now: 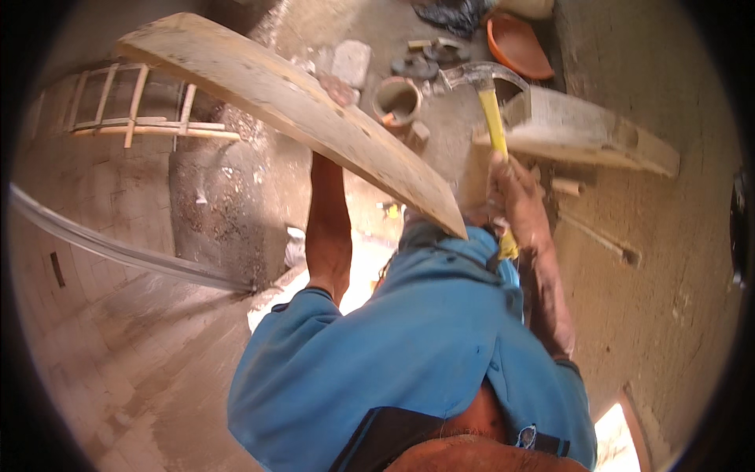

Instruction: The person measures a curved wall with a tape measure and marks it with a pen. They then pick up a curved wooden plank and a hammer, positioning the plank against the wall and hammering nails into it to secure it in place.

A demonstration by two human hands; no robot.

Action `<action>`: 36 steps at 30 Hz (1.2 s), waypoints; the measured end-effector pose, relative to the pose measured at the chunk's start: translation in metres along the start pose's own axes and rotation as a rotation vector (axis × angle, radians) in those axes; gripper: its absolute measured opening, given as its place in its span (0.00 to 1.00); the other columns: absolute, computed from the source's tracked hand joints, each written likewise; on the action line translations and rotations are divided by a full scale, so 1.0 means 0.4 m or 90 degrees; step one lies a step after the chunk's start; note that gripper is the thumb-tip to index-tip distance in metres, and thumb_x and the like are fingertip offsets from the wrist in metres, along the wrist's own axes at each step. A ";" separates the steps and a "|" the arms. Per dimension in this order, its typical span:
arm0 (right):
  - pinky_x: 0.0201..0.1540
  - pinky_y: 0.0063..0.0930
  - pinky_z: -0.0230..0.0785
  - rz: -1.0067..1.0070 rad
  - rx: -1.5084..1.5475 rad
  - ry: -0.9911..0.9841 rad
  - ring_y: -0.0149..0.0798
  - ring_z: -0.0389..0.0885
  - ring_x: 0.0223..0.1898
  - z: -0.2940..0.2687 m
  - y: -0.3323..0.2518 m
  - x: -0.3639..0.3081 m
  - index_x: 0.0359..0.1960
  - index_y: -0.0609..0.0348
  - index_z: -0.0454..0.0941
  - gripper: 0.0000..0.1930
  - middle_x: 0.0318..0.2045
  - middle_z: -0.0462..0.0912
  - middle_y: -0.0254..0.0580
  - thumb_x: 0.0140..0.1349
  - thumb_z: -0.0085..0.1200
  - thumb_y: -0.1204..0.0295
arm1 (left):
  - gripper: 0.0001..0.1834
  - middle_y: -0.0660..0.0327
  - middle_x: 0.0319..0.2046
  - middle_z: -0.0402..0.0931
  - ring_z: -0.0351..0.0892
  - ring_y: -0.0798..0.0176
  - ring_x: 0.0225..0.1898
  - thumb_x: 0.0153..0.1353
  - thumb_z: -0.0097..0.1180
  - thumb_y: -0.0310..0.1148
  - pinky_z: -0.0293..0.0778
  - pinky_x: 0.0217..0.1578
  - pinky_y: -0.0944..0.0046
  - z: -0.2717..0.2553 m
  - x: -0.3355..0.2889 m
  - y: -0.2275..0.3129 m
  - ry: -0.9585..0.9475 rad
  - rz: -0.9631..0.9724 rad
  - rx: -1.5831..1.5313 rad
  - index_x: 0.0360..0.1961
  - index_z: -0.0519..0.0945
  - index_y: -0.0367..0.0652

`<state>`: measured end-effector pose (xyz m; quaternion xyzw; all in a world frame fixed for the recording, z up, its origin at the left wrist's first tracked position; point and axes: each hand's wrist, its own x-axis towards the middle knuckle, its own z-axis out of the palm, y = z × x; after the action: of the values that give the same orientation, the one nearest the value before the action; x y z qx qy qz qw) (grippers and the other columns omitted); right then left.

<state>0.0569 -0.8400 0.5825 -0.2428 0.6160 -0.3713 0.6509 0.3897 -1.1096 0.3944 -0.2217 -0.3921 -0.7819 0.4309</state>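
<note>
A long, thick wooden plank (307,118) slants in the air across the upper middle, its near end close to my blue shirt. My left forearm reaches up to its underside. The plank hides my left hand and its fingers, but appears held up by that hand. To the right, my right hand (517,197) is closed round the yellow handle of a claw hammer (492,118). The hammer's metal head points upward, away from me. Behind the hammer, a second thick wooden board (598,134) lies at the right.
A ladder-like wooden frame (134,124) stands at the far left, above a long metal bar (118,250). Beyond my hands are a bucket (397,102), a pale stone (351,63), an orange basin (519,49) and dark plastic (452,14). A rough wall (676,259) rises at right.
</note>
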 end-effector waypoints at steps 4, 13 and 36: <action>0.23 0.26 0.68 -0.234 -0.157 0.024 0.29 0.74 0.24 0.101 -0.013 0.042 0.42 0.57 0.69 0.28 0.24 0.73 0.33 0.54 0.70 0.50 | 0.21 0.47 0.39 0.81 0.81 0.45 0.46 0.69 0.51 0.44 0.79 0.45 0.47 -0.017 0.076 -0.030 -0.015 0.024 0.002 0.51 0.75 0.35; 0.42 0.44 0.73 -0.543 -0.420 0.050 0.57 0.79 0.39 0.170 -0.103 0.087 0.48 0.62 0.67 0.33 0.39 0.77 0.54 0.49 0.73 0.57 | 0.38 0.50 0.39 0.78 0.80 0.54 0.40 0.65 0.40 0.66 0.76 0.44 0.58 0.106 0.234 -0.108 0.817 0.205 0.269 0.51 0.75 0.38; 0.26 0.34 0.67 -0.360 -0.292 -0.011 0.41 0.73 0.24 -0.008 0.193 0.087 0.33 0.60 0.71 0.16 0.24 0.72 0.38 0.68 0.57 0.60 | 0.16 0.66 0.29 0.67 0.68 0.64 0.33 0.66 0.50 0.52 0.69 0.36 0.64 0.202 0.156 0.053 0.513 0.079 0.194 0.34 0.70 0.53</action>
<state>0.0669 -0.8198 0.5007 -0.5465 0.5858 -0.3870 0.4564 0.3752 -1.0826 0.4942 0.1442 -0.2890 -0.7118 0.6237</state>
